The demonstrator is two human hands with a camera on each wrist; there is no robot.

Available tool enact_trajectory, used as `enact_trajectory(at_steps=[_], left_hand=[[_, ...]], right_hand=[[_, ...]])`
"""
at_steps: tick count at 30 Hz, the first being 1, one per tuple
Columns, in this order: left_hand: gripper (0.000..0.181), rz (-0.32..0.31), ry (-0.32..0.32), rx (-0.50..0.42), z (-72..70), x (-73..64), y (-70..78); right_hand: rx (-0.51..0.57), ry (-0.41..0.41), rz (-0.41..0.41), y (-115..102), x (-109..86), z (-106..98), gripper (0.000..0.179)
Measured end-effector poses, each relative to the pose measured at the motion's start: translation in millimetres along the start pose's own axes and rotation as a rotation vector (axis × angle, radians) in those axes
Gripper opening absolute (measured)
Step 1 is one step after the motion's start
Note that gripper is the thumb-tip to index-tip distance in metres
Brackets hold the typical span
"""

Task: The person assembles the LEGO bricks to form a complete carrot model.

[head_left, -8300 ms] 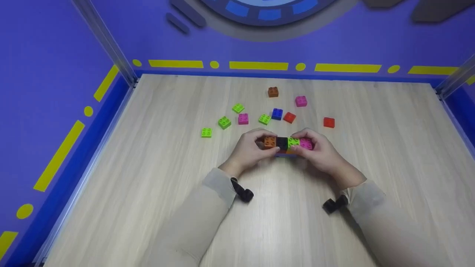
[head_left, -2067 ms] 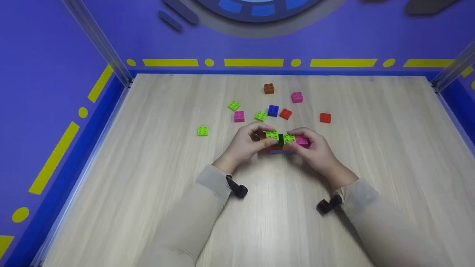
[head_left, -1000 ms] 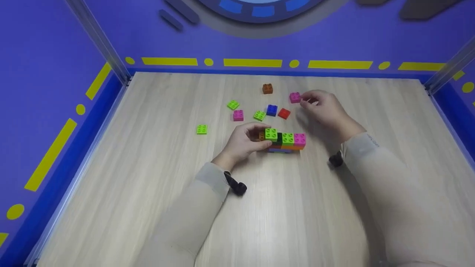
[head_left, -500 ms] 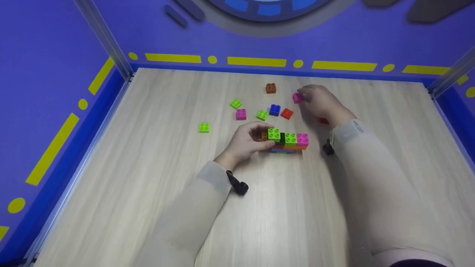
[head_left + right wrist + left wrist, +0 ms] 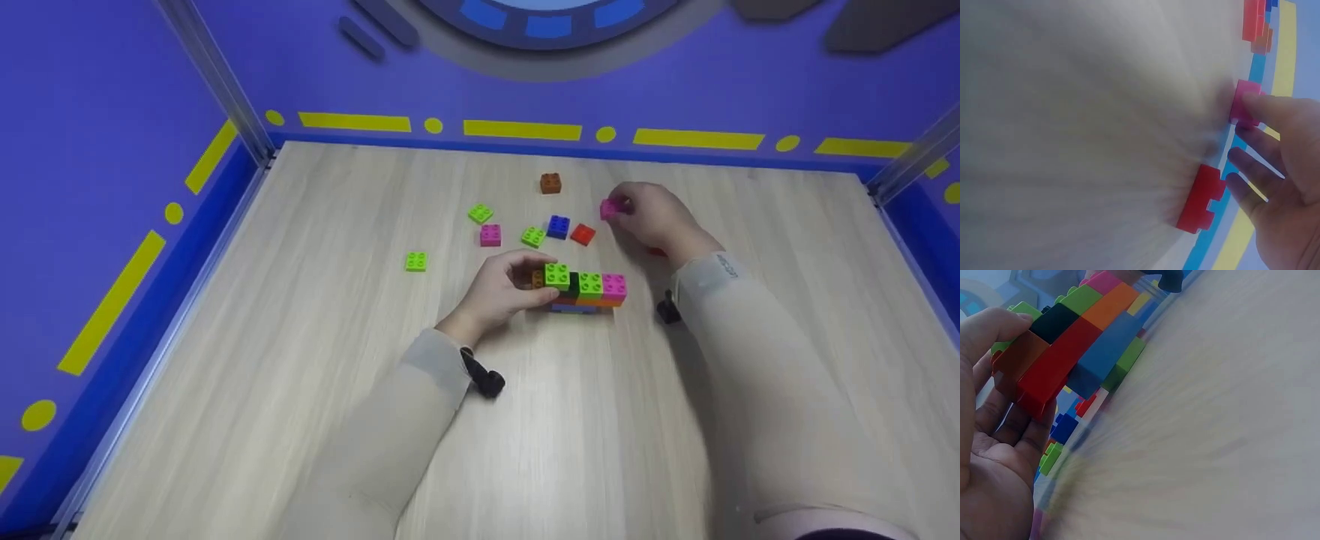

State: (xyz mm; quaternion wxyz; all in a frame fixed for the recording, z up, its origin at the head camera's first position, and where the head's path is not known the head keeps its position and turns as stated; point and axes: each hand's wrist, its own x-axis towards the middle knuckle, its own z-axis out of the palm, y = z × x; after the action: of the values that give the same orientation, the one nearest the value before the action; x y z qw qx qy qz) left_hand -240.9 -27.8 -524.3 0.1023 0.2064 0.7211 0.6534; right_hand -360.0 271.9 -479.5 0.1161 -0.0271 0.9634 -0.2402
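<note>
My left hand [image 5: 502, 291] grips the left end of a built block of toy building bricks [image 5: 592, 294]. In the left wrist view this block has a red brick [image 5: 1061, 363] and an orange brick [image 5: 1111, 306] in its middle layer, and a blue brick [image 5: 1103, 354] and a green one below. A lime brick [image 5: 556, 275] sits highest, on the black brick [image 5: 574, 286]; another lime brick and a pink one lie along the top row. At the back right my right hand [image 5: 660, 217] pinches a loose pink brick [image 5: 1245, 101] between thumb and fingers, at the tabletop.
Loose bricks lie beyond the block: brown [image 5: 550, 183], blue [image 5: 558, 226], red [image 5: 583, 235], pink [image 5: 490, 235] and several lime ones [image 5: 416, 261]. Another red brick [image 5: 1199, 199], partly hidden by my right wrist in the head view, lies nearby. Purple-blue walls [image 5: 360, 90] bound the table.
A lime brick from the table now sits on the black brick. My right hand has left the block, reached to the back right and taken hold of the pink brick. My left hand still grips the block.
</note>
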Motion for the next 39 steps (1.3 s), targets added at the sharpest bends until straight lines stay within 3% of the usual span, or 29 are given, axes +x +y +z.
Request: enact_trajectory(at_steps=[6,14,25,39], left_hand=[[0.049,-0.001,0.005,0.005,0.0,-0.6,-0.4],[0.048,-0.01,0.008,0.009,0.1,-0.7,0.4],[0.046,0.008,0.011,0.017,-0.1,0.5,-1.0],[0.046,0.01,0.011,0.028,-0.1,0.8,-0.4]], right_hand=[[0.088,0.056,-0.05,2.6,-15.1,3.5,0.045],[0.127,0.114,-0.144,2.0,-49.4,5.8,0.043],[0.201,0.142,-0.185,0.4,-89.0,9.3,0.045],[0.248,0.208,-0.306,-4.7,-134.4,13.8,0.047]])
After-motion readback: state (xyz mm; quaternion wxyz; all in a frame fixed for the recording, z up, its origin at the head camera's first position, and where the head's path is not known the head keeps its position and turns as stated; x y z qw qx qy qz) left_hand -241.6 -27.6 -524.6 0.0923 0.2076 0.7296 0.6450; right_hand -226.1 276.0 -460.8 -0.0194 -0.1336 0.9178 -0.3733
